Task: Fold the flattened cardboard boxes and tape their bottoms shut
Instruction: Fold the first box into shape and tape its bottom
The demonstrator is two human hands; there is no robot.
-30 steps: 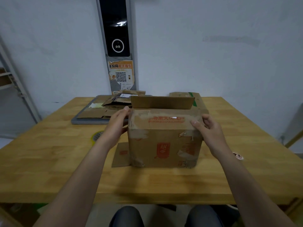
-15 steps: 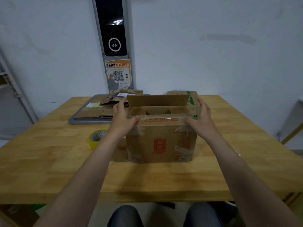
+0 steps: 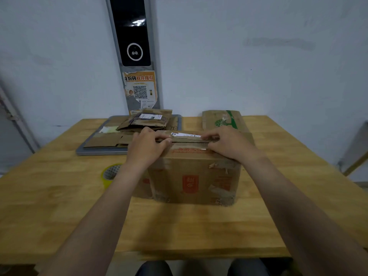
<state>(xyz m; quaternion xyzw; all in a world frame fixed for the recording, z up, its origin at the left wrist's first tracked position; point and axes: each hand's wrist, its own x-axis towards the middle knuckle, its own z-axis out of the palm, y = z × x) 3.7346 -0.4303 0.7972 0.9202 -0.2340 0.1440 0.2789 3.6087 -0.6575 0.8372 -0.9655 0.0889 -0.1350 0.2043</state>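
Observation:
A brown cardboard box with a red logo stands on the wooden table in front of me. Its two long top flaps are folded down and meet along a seam. My left hand grips the flap edges at the left of the seam, thumb and fingers curled on them. My right hand pinches the flap edges at the right of the seam. A roll of yellow tape lies on the table just left of the box, partly hidden by my left forearm.
A grey tray at the back left carries several flattened cardboard boxes. Another flattened box with a green print lies behind the standing box. A white wall with a black panel rises behind the table.
The far flap stood up and the box was open; now both long flaps are folded down together, and my hands have moved from the box's sides onto the seam.

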